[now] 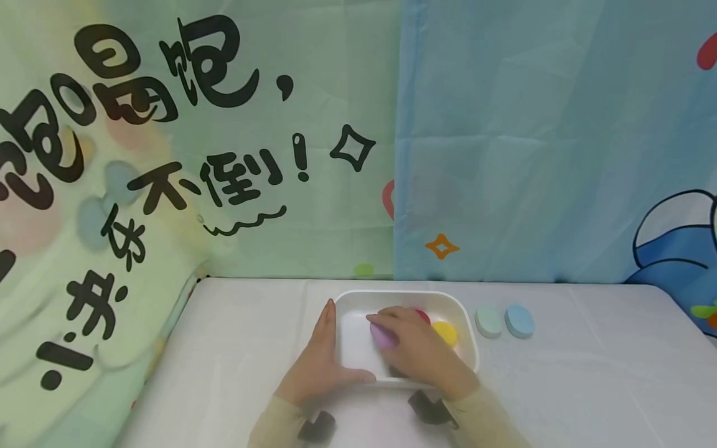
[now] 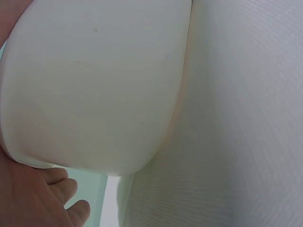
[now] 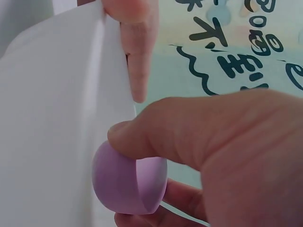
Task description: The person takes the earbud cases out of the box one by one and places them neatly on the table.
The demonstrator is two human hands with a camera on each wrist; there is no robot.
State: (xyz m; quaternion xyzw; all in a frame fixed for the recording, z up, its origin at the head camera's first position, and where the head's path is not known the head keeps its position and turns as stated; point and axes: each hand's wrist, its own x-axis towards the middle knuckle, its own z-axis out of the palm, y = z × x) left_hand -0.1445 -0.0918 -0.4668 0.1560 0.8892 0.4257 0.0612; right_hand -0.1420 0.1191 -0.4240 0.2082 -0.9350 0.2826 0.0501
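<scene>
A white rectangular tray (image 1: 469, 323) with rounded corners stands on the table. My left hand (image 1: 320, 367) rests against its left side, fingers straight along the wall and thumb along the front edge. Over the inside of the tray, my right hand (image 1: 419, 348) pinches a thick purple disc (image 3: 116, 182) between thumb and fingers. A yellow disc (image 1: 446, 333) and a red disc (image 1: 424, 316) lie in the right part of the tray, the red one partly hidden behind the right hand. In the left wrist view the tray's outer wall (image 2: 94, 94) fills much of the picture.
To the right of the tray, a mint green disc (image 1: 489, 322) and a light blue disc (image 1: 520, 321) lie side by side on the white tablecloth (image 1: 588, 386). Printed fabric (image 1: 532, 155) hangs behind the table and along its left side.
</scene>
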